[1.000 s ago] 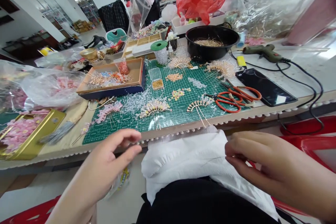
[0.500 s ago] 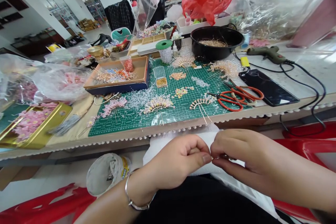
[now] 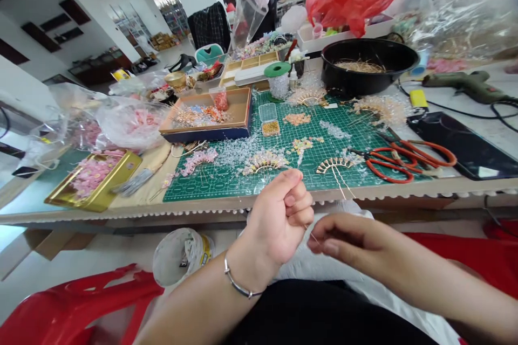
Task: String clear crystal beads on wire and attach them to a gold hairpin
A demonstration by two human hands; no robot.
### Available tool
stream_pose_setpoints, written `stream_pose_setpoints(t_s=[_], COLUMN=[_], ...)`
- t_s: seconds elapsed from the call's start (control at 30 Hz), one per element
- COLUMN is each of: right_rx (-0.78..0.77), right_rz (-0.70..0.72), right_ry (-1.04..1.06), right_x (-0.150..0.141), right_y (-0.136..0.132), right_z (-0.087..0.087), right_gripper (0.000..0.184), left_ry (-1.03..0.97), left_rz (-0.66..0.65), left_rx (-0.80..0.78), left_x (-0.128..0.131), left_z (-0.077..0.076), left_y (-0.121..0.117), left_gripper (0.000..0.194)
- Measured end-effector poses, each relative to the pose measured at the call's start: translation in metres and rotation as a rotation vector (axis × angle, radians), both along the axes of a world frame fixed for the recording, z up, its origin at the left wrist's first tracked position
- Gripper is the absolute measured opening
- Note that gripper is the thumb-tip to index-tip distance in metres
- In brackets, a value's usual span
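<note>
Below the table's front edge, over my lap, my left hand (image 3: pixel 281 218) is curled into a loose fist with a bracelet on its wrist. My right hand (image 3: pixel 348 237) is beside it, fingers pinched together. A thin wire (image 3: pixel 311 234) runs between the two hands; both pinch it. A white cloth (image 3: pixel 319 269) lies on my lap under the hands. Just beyond them, a green cutting mat (image 3: pixel 291 167) carries several gold fan-shaped hairpin combs (image 3: pixel 335 164) and scattered beads.
Red-handled scissors (image 3: pixel 404 156), a black phone (image 3: pixel 461 143) and a glue gun (image 3: pixel 465 83) lie at right. A black bowl (image 3: pixel 368 62), a brown tray (image 3: pixel 210 116), a gold tin (image 3: pixel 95 172) and plastic bags crowd the table. A person stands far back. A white tub (image 3: pixel 180 253) sits on the floor.
My left hand came in from the left to meet my right hand, then rose and closed into a fist. The view shifted left, so the table moved right.
</note>
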State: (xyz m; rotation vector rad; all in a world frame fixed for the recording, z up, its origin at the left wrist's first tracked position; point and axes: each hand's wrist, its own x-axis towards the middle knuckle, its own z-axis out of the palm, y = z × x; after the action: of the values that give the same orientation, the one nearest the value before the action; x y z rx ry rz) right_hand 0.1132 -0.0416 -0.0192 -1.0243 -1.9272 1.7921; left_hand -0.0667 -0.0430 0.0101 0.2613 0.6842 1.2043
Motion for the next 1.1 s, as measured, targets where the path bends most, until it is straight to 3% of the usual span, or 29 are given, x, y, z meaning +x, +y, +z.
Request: stream_pose_setpoints(t_s=[0.1, 0.2, 0.43, 0.67, 0.97, 1.1], right_rx=[-0.115, -0.082, 0.100, 0.086, 0.069, 0.095], right_rz=[0.042, 0.007, -0.073, -0.068, -0.040, -0.023], right_ry=[0.045, 0.018, -0.135, -0.084, -0.129, -0.184], right_x=[-0.014, -0.016, -0.007, -0.020, -0.011, -0.007], right_y=[-0.007, -0.008, -0.003, -0.003, -0.005, -0.005], right_z=[-0.003, -0.005, -0.008, 0.001, -0.006, -0.004], right_gripper=[0.038, 0.038, 0.019, 0.038, 0.040, 0.030], left_ry=[-0.033, -0.022, 0.022, -0.016, -0.104, -0.128], left_rz=[0.040, 0.030, -0.007, -0.023, -0.126, -0.154], left_rx=[0.010, 0.013, 0.058, 0.066, 0.051, 0.034], left_x=[0.000, -0.004, -0.012, -0.006, -0.010, -0.013], left_z=[0.003, 0.005, 0.003, -0.001, -0.006, -0.009], left_y=[0.005, 0.005, 0.004, 0.002, -0.001, -0.002], left_gripper=[0.029, 0.027, 0.020, 0.020, 0.017, 0.013])
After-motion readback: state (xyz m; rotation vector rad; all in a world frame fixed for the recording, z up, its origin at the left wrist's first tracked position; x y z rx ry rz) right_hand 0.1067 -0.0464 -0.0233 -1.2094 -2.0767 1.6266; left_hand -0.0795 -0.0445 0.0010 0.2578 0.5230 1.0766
